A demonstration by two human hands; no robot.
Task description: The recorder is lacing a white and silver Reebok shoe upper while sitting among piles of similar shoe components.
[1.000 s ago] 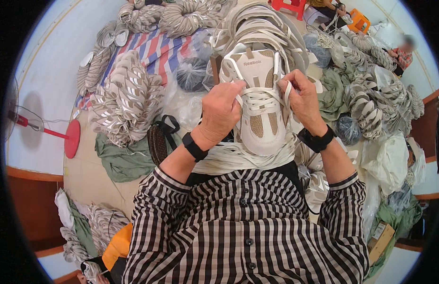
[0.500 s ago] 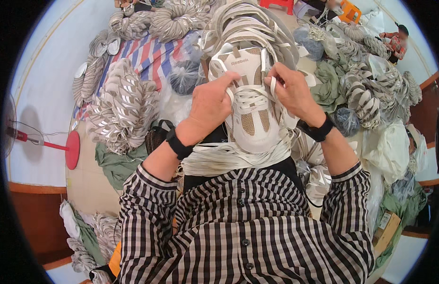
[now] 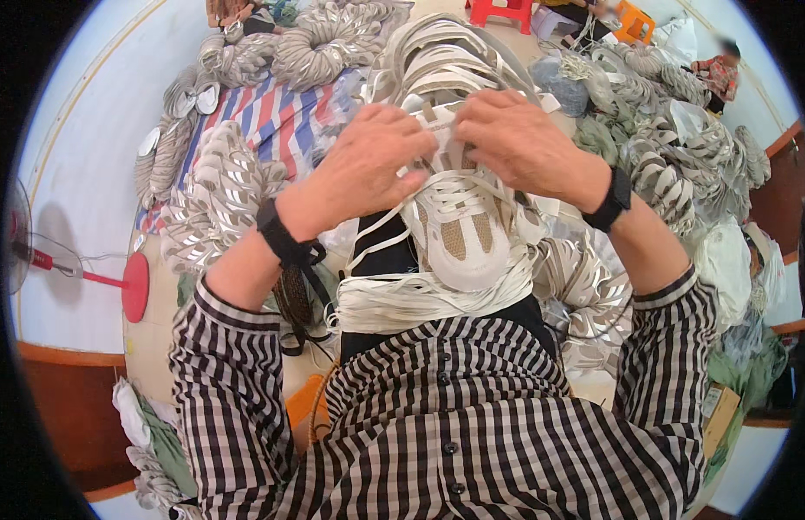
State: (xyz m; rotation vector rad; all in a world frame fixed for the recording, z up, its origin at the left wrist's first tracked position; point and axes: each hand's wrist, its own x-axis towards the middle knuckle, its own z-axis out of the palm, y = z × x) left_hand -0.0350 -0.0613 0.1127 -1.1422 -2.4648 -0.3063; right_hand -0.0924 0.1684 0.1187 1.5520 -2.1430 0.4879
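Note:
An off-white and beige sneaker upper [image 3: 463,251] lies toe toward me over my lap, with pale laces [image 3: 456,192] crossing its front. My left hand [image 3: 368,160] is at the left side of its tongue, thumb apart from the fingers and no lace visible in it. Over the right side of the tongue hovers my right hand [image 3: 528,143], its fingers spread and smeared by motion. One loose lace end [image 3: 376,247] hangs down left of the upper. A bundle of white laces [image 3: 420,303] rests across my lap below the toe. More stacked uppers [image 3: 454,52] stand just beyond.
Coiled strings of uppers lie at left [image 3: 220,195] and right [image 3: 680,165]. A striped sheet [image 3: 263,113] covers floor at the back left. A red fan base [image 3: 135,286] stands left, a red stool [image 3: 499,13] at the back. Other people sit farther off.
Both hands have let go of the laces and moved up and apart toward the tongue. The left lace end now hangs loose beside the upper.

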